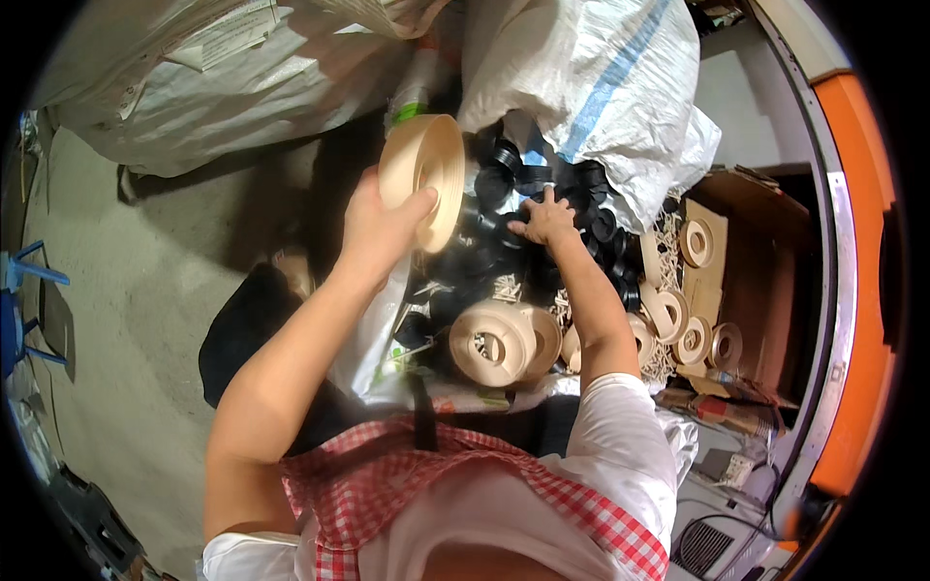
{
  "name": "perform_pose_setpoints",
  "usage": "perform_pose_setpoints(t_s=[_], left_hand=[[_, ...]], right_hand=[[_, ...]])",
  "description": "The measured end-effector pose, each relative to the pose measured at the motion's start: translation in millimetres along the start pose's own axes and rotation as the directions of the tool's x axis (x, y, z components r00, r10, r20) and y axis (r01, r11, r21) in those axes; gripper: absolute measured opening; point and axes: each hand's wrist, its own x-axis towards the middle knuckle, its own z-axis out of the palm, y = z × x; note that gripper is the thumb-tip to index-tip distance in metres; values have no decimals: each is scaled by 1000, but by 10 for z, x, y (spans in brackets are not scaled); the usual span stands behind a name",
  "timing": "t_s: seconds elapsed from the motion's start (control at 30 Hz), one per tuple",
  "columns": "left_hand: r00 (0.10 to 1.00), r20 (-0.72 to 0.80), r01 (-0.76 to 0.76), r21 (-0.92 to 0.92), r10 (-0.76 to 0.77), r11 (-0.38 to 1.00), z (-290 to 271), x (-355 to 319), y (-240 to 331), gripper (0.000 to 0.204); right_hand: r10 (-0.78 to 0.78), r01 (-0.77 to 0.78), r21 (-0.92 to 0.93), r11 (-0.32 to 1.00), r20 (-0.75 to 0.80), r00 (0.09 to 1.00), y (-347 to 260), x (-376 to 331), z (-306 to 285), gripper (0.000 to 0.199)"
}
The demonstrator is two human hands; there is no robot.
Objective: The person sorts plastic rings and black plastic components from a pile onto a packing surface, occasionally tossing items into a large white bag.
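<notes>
A beige round plastic part (405,157) with a raised rim and an open centre is tilted up in my left hand (375,230), the thumb over its near face. Among a heap of black round caps (496,182), my right hand (548,221) reaches down with its fingers spread. It is over or touching the caps; I cannot tell which. Closer to me lies a larger beige round part (477,360) with a hole in its middle. More beige rings (695,341) lie to the right, over a scatter of small pale sticks (665,254).
A white woven sack (620,87) with a blue stripe stands behind the heap. Large pale sacks (262,87) fill the far left. An open cardboard box (765,261) sits at the right, beside an orange machine frame (852,194). Blue legs (34,281) of a stool or stand show far left.
</notes>
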Motion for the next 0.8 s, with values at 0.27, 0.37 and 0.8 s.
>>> perform_pose_setpoints(t_s=[0.27, 0.37, 0.8], left_hand=[[996, 89, 14, -14, -13, 1000, 107, -124, -58, 49], [957, 290, 23, -30, -14, 999, 158, -246, -107, 50], [514, 743, 448, 194, -429, 872, 209, -560, -5, 47]], right_hand=[[-45, 121, 445, 888, -177, 983, 100, -831, 402, 84], [193, 323, 669, 670, -577, 794, -218, -1284, 133, 64], [-364, 797, 277, 537, -776, 515, -514, -2176, 92, 72]])
